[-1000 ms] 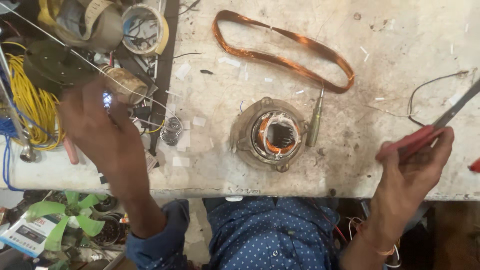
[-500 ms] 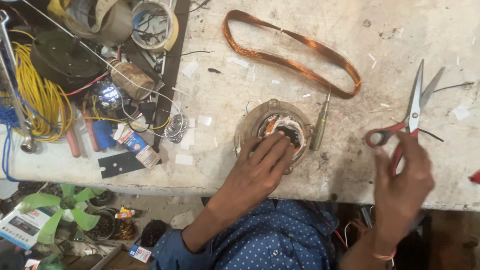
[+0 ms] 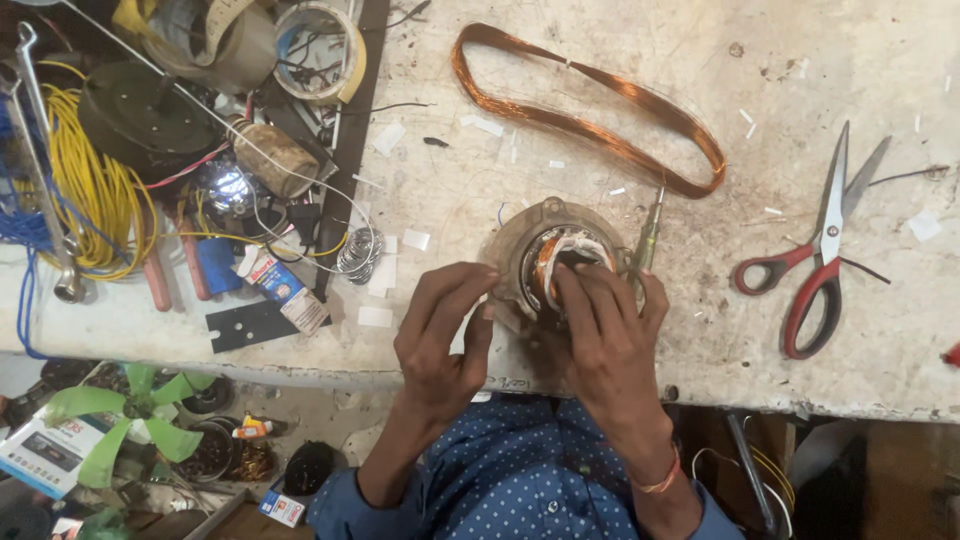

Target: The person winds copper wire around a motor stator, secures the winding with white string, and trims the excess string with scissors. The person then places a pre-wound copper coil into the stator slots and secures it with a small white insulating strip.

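A repair workshop: scarred workbench [image 3: 620, 80], copper wire coil [image 3: 590, 105], scissors [image 3: 815, 255], cluttered tape rolls [image 3: 320, 50] and yellow cable [image 3: 95, 190].

Hidden and cut-off parts at the surface

The right hand [image 3: 610, 335] covers the near half of the motor stator [image 3: 548, 262], hiding its windings there; the screwdriver [image 3: 648, 232] disappears behind the fingers [image 3: 655, 300]. The yellow wire coil [image 3: 90, 190] and the tape roll [image 3: 320, 50] run partly out of view.

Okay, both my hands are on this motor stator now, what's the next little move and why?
Probably press the white insulation down into the slot with the right hand while the left hand steadies the motor stator. The right fingertips already sit on the winding, the left fingers rest at the housing's edge, and the red scissors lie apart on the workbench.
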A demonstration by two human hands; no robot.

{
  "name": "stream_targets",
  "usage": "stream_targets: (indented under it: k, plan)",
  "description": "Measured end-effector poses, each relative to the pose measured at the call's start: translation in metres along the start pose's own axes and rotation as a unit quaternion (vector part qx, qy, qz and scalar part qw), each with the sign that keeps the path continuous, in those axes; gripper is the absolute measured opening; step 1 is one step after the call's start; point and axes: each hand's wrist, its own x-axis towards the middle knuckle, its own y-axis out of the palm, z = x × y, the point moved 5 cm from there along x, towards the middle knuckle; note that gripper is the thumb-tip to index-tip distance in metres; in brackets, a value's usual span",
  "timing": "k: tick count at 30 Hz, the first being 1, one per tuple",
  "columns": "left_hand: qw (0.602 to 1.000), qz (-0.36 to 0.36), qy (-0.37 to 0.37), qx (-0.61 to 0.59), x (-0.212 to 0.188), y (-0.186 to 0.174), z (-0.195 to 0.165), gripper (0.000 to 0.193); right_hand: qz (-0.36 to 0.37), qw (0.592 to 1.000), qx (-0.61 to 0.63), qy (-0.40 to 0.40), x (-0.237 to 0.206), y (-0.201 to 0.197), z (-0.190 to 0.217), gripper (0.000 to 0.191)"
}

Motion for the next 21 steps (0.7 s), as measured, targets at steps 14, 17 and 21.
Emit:
stream_targets:
  k: [14,17,21]
  plan:
    - [0.998,-0.058,0.01,0.0,-0.011,0.007,0.001,0.033,-0.153,0.684,0.674,0.233,0.0,-0.023,-0.065,0.054]
    - [0.999,0.003,-0.004,-0.046,-0.004,0.02,0.001,0.048,-0.124,0.581,0.758,0.268,-0.002,-0.017,-0.07,0.054]
    - [0.991,0.081,-0.01,-0.107,0.009,0.03,0.0,0.071,-0.116,0.438,0.817,0.357,-0.015,0.0,-0.074,0.049]
